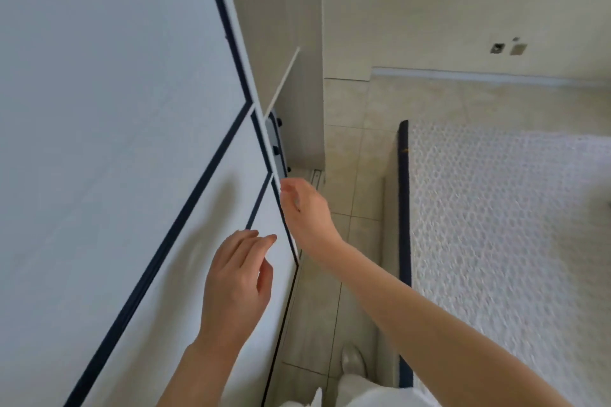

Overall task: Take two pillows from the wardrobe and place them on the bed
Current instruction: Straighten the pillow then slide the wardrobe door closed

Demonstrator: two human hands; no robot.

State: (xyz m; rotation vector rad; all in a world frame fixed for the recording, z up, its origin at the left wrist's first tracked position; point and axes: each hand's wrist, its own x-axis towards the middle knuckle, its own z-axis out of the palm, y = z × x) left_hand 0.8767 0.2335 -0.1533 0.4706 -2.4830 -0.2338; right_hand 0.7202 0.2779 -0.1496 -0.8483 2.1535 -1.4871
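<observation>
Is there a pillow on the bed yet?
No, the visible part of the bed shows only a bare white quilted mattress.

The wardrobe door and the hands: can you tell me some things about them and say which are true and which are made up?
1. The right hand is at the edge of the wardrobe door. True.
2. The left hand holds a pillow. False: it holds nothing and is open, close to the door's front.
3. Two pillows lie on the bed. False: no pillow shows on the part of the bed in view.
4. The door is white with dark lines. True.
5. The bed is to the person's right. True.
</observation>
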